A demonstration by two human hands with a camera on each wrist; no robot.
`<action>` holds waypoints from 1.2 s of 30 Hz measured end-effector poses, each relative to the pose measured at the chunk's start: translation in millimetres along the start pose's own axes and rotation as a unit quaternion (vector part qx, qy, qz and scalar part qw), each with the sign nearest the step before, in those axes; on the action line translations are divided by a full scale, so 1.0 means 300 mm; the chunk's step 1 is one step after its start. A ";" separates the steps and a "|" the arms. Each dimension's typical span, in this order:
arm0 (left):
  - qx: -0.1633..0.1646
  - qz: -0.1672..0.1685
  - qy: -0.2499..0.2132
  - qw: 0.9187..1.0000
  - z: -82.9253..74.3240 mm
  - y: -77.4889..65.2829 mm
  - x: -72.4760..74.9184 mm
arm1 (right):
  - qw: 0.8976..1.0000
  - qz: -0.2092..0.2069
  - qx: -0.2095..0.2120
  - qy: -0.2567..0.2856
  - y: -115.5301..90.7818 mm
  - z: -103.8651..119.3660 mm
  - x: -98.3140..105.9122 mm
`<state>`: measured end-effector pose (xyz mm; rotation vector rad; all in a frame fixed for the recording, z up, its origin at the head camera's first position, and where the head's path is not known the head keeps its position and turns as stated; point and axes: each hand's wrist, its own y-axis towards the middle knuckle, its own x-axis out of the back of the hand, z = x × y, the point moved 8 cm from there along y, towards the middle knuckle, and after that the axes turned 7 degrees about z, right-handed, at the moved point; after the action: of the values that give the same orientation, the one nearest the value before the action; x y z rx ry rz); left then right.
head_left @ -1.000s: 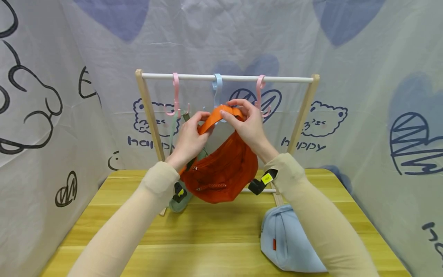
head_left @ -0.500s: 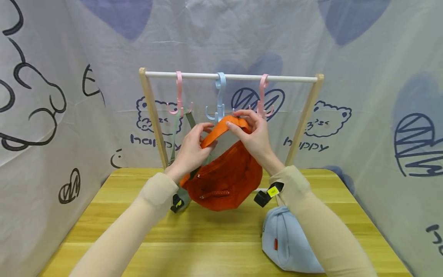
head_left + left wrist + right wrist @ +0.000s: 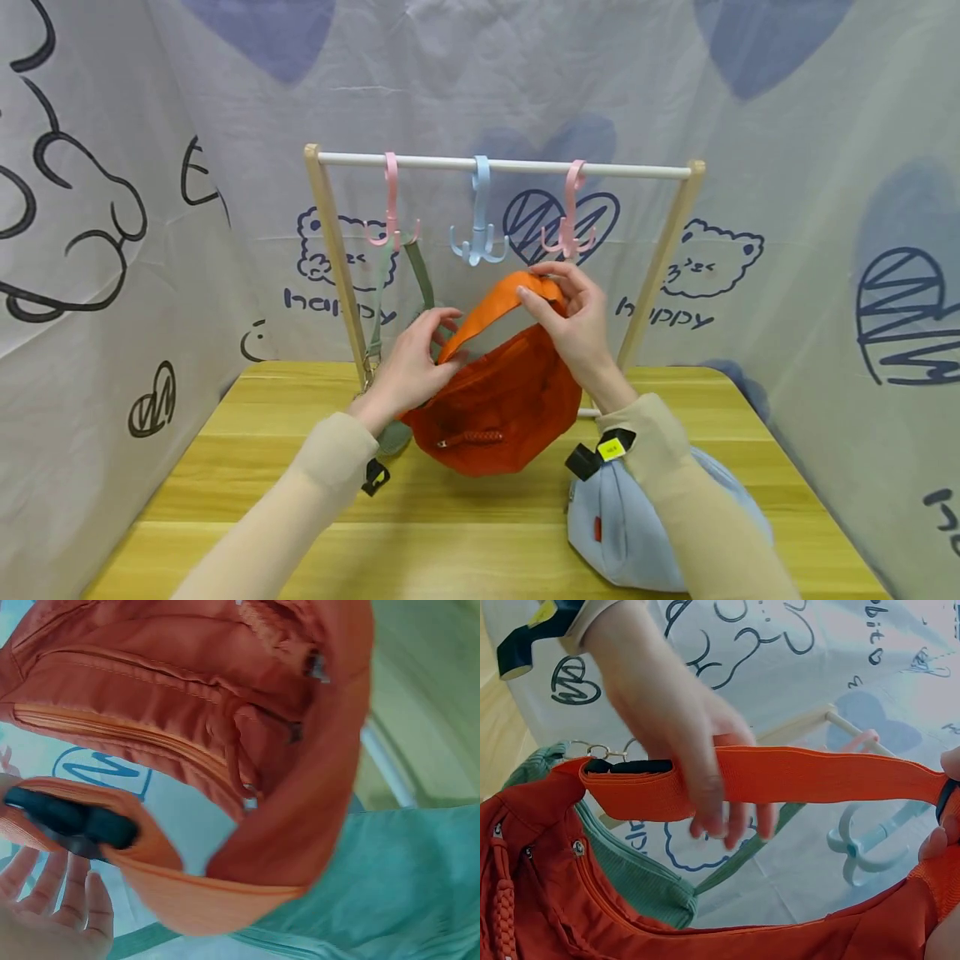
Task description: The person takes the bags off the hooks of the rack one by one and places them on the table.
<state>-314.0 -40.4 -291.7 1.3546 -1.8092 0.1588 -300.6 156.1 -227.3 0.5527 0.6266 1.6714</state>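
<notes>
An orange-red waist bag [image 3: 495,417] hangs from its bright orange strap [image 3: 487,310], with both hands on it. My left hand [image 3: 412,367] holds the strap's left part between thumb and fingers; a black buckle [image 3: 71,817] shows beside it in the left wrist view. The strap's upper right end is pinched by my right hand [image 3: 573,321], whose fingertips enter the right edge of the right wrist view. Just above and behind the strap, a light blue multi-prong hook [image 3: 478,242] hangs from the rack's white bar [image 3: 637,172], its prongs bare.
Pink hooks flank the blue one, a left pink hook [image 3: 392,200] and a right pink hook [image 3: 570,225]. A green bag [image 3: 634,866] hangs by its strap at the left. On the wooden table [image 3: 465,554], a light blue bag [image 3: 622,529] lies front right, partly under the right forearm.
Both hands have come down with the waist bag, drifting slightly right. The strap, which overlapped the blue hook at first, is now below it, and the hook's prongs show fully.
</notes>
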 end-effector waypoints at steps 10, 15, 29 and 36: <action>0.019 0.049 -0.012 0.999 0.053 -0.088 -0.070 | 1.000 -0.014 -0.024 0.014 -0.096 -0.027 0.021; 0.054 0.096 -0.044 0.993 0.096 -0.134 -0.119 | 0.999 -0.017 -0.020 0.024 -0.132 -0.043 0.035; 0.099 0.192 -0.101 0.971 0.233 -0.267 -0.248 | 1.000 0.012 0.000 0.023 -0.225 -0.069 0.055; 0.102 0.244 -0.079 0.961 0.251 -0.307 -0.309 | 0.999 0.032 0.034 0.017 -0.252 -0.070 0.050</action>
<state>-273.0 -51.8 -436.4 1.0522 -2.2898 0.5245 -262.2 179.7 -293.2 0.5982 0.6989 1.7280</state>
